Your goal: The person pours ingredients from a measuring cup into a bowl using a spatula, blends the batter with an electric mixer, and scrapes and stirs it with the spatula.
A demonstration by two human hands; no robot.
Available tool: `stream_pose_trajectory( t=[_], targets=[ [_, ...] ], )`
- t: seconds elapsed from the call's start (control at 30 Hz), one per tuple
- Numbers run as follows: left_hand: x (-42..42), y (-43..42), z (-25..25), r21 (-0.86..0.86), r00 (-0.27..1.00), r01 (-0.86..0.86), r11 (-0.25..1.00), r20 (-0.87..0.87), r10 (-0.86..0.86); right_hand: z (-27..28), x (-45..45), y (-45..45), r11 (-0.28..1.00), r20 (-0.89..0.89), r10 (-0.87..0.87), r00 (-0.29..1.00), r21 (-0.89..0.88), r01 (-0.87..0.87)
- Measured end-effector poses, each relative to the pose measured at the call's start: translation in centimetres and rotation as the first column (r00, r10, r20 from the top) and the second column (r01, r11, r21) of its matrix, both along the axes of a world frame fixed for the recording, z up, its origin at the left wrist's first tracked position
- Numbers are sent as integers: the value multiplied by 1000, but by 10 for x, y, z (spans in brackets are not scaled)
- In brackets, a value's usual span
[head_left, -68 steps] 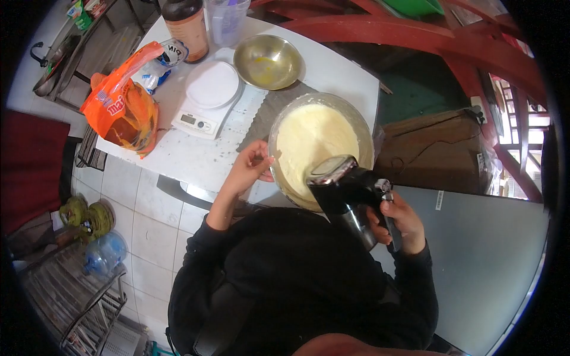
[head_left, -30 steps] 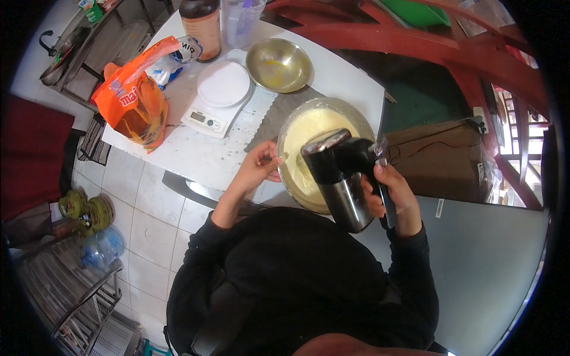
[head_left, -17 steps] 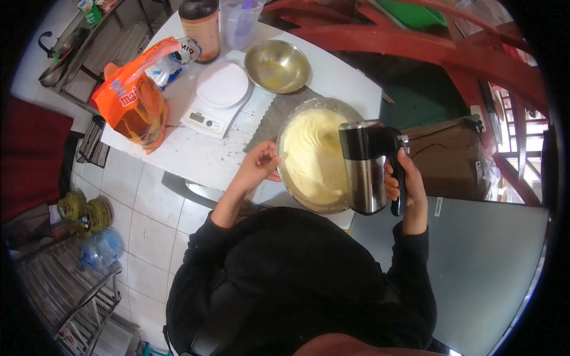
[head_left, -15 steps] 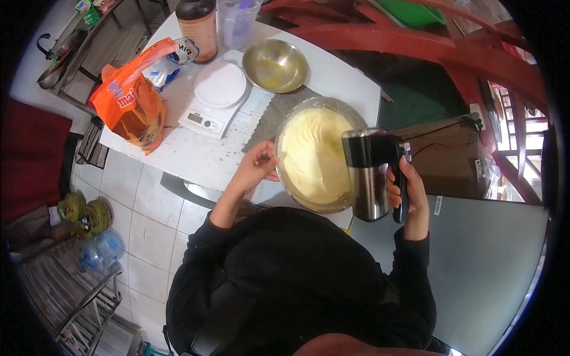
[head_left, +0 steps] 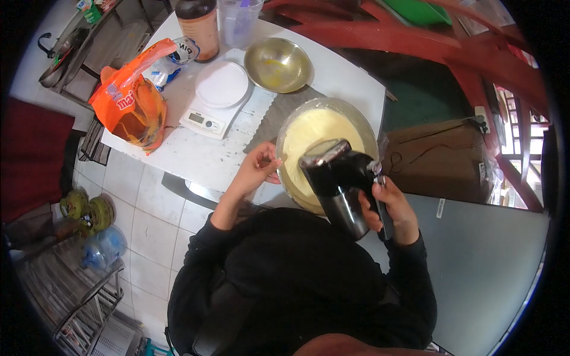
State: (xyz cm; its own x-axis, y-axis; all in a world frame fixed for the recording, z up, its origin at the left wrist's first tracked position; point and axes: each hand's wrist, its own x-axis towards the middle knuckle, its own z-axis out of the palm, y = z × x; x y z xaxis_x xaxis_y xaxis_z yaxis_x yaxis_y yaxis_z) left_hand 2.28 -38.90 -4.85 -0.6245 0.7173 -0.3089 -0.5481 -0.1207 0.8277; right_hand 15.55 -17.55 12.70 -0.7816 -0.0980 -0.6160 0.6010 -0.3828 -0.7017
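A large mixing bowl [head_left: 369, 121] holds pale yellow batter [head_left: 317, 127] at the table's near right corner. My left hand [head_left: 260, 166] grips the bowl's left rim between thumb and fingers. Wrapped round the handle of a black and silver hand mixer [head_left: 341, 193] is my right hand [head_left: 389, 204]. The mixer is tilted over the bowl's near right part and covers some of the batter. Its beaters are hidden beneath the body.
On the white table [head_left: 228, 163] stand a kitchen scale [head_left: 221, 89], a metal bowl [head_left: 278, 64] with yellow residue, an orange bag [head_left: 133, 107], a brown bottle [head_left: 199, 32] and a clear plastic container [head_left: 238, 24]. A grey surface [head_left: 475, 267] lies to my right.
My right hand has brought the mixer left and toward me, turning its body to a slant across the bowl. My left hand stays at the rim.
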Motion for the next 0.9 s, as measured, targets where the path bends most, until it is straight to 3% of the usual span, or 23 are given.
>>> stream_pose_trajectory(
  t=[0.2, 0.23, 0.4, 0.53, 0.67, 0.77, 0.9],
  targets=[
    [-1, 2, 7, -33, 1000, 5, 999, -19, -5, -7, -33, 21, 988, -47, -134, 990, 77, 137],
    [-1, 2, 7, -38, 1000, 5, 999, -21, -6, -8, -32, 28, 984, -85, -177, 981, 8, 178],
    [-1, 0, -1, -15, 999, 23, 1000, -33, -24, -12, -1, 46, 942, -65, -325, 944, 71, 329],
    [0, 1, -5, -8, 999, 15, 1000, -32, -16, -4, 31, 48, 940, -14, -327, 945, 100, 326],
    [-1, 2, -7, 20, 1000, 25, 999, -20, -25, 8, 47, 37, 973, 51, -199, 979, 130, 191],
    [0, 0, -3, 17, 999, 19, 1000, -35, -18, 15, 38, 15, 980, 101, -195, 976, 68, 189],
    [0, 0, -3, 6, 1000, 12, 1000, -19, -12, 11, 14, 6, 998, 91, -58, 994, 2, 58]
  ],
)
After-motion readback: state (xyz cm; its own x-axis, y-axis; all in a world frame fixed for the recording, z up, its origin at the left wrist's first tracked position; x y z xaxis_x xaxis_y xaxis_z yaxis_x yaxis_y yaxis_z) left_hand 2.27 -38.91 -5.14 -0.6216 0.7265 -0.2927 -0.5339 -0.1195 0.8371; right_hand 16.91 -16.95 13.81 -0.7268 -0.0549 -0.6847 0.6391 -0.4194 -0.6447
